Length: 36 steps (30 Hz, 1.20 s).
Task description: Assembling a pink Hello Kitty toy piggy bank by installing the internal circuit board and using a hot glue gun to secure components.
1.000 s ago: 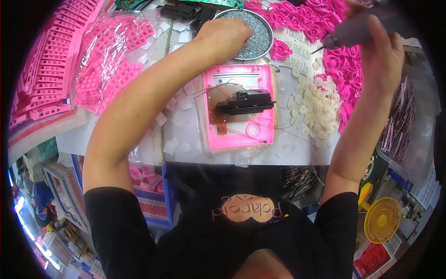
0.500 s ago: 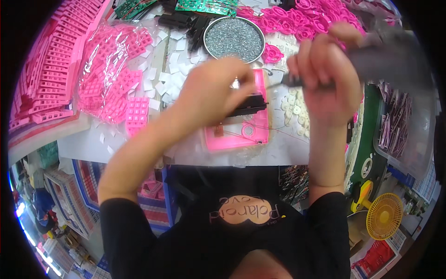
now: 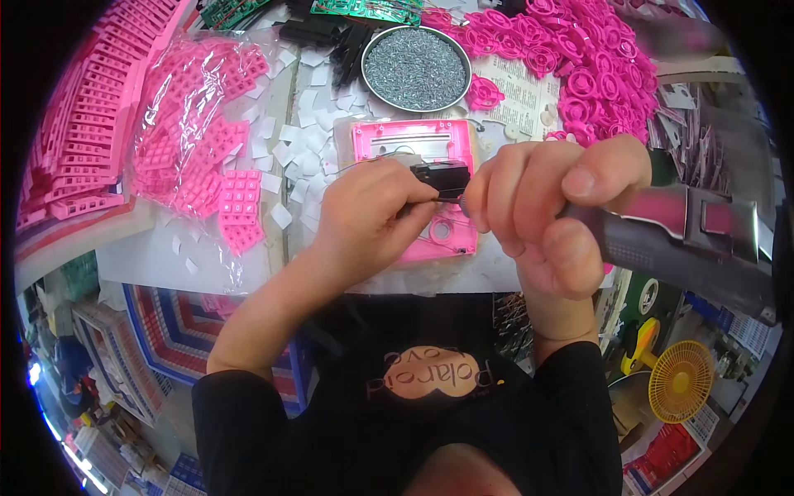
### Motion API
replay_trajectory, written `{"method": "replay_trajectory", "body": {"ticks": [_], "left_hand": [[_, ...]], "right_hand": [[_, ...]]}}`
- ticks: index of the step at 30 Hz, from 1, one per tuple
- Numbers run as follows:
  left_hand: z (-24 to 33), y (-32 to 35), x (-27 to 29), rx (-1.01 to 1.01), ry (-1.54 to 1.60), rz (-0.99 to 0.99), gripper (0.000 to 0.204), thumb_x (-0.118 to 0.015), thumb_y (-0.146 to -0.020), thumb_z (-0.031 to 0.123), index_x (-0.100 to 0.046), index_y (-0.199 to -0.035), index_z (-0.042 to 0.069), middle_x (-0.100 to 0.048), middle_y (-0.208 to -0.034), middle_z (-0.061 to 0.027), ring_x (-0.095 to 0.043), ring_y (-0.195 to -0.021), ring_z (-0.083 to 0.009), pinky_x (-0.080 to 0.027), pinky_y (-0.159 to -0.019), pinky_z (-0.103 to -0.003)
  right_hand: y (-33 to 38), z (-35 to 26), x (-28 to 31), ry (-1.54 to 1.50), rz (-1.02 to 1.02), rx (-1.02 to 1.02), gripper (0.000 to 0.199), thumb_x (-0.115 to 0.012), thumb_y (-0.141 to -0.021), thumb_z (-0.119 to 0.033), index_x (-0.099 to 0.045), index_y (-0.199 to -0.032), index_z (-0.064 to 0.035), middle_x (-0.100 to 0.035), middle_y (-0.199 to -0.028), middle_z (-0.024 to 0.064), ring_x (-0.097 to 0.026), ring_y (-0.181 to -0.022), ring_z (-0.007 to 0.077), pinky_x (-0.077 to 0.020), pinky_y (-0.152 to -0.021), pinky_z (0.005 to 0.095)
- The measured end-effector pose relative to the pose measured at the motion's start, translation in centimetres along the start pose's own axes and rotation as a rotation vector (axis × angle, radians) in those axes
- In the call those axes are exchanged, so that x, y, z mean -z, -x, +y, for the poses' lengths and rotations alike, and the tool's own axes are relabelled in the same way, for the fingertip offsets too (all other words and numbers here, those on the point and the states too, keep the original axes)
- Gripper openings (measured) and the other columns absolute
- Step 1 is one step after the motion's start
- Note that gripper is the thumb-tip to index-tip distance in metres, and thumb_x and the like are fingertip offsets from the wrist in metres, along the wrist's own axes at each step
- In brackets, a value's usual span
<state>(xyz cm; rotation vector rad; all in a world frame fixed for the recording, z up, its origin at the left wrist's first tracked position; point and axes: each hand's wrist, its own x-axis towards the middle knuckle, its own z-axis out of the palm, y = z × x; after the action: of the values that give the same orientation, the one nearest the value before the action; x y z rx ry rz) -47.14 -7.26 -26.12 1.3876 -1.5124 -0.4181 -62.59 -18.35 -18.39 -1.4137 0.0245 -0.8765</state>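
A shallow pink plastic case lies in front of me on the table. Inside it sit a black block-shaped part, thin wires and a pink ring. My right hand is wrapped round a dark grey powered screwdriver, its thin bit pointing left over the case. At the bit's tip, the thumb and forefinger of my left hand are pinched together beside the black part. Whatever small thing they hold is hidden by the fingers.
Beyond the case stands a round dish of small metal screws. Pink ring-shaped parts pile up at the far right. Scattered white squares, bagged pink keypads and stacked pink frames fill the left. A yellow fan is at lower right.
My right hand has brought the screwdriver down and nearer, its bit now at my left fingertips. The left hand has shifted slightly nearer and left, uncovering the far part of the case.
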Motion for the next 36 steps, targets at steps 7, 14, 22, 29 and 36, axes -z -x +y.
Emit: {"method": "replay_trajectory", "body": {"ticks": [7, 14, 22, 29, 36], "left_hand": [[-1.2, 1.2, 0.5, 0.085, -0.513, -0.008, 0.045, -0.087, -0.07, 0.025, -0.066, -0.108, 0.013, -0.065, -0.094, -0.002, -0.06, -0.083, -0.021, -0.037, -0.079, -0.041], [-2.0, 1.9, 0.6, -0.038, -0.519, -0.009, 0.051, -0.087, -0.065, 0.028, -0.065, -0.11, 0.015, -0.065, -0.096, 0.0021, -0.058, -0.088, -0.0195, -0.031, -0.085, -0.044], [-2.4, 2.2, 0.6, -0.041, -0.485, 0.003, 0.051, -0.086, -0.066, 0.027, -0.064, -0.11, 0.014, -0.065, -0.097, 0.0015, -0.059, -0.088, -0.0197, -0.031, -0.085, -0.044], [-2.8, 2.6, 0.2, -0.082, -0.456, 0.029, 0.049, -0.086, -0.067, 0.027, -0.063, -0.108, 0.012, -0.065, -0.097, 0.0011, -0.059, -0.089, -0.019, -0.031, -0.086, -0.043], [-3.3, 2.7, 0.1, -0.108, -0.457, 0.032, 0.045, -0.085, -0.067, 0.025, -0.064, -0.105, 0.012, -0.065, -0.1, 0.0014, -0.059, -0.093, -0.0191, -0.031, -0.087, -0.043]], "right_hand": [[-0.3, 3.4, 0.5, 0.046, 0.049, 0.096, 0.028, -0.062, -0.096, -0.013, -0.046, -0.119, -0.0106, -0.048, -0.067, 0.0026, -0.047, -0.055, 0.0142, -0.0454, -0.056, 0.0336], [-0.7, 5.7, 0.9, 0.171, -0.054, 0.117, 0.028, -0.064, -0.095, -0.009, -0.045, -0.116, -0.0065, -0.054, -0.069, 0.0059, -0.05, -0.058, 0.0144, -0.0502, -0.059, 0.0344], [-0.4, 6.2, 0.3, 0.202, -0.063, 0.083, 0.026, -0.064, -0.095, -0.008, -0.045, -0.112, -0.0059, -0.055, -0.07, 0.007, -0.052, -0.059, 0.0157, -0.0513, -0.059, 0.0353], [-0.4, 5.8, 0.3, 0.318, -0.176, 0.099, 0.024, -0.065, -0.091, -0.001, -0.046, -0.106, -0.0047, -0.057, -0.073, 0.0091, -0.053, -0.059, 0.018, -0.0518, -0.061, 0.0371], [-1.4, 6.1, 1.1, 0.339, -0.289, 0.098, 0.026, -0.068, -0.089, -0.003, -0.049, -0.107, -0.0038, -0.056, -0.07, 0.0056, -0.056, -0.06, 0.0171, -0.0534, -0.063, 0.0369]]}}
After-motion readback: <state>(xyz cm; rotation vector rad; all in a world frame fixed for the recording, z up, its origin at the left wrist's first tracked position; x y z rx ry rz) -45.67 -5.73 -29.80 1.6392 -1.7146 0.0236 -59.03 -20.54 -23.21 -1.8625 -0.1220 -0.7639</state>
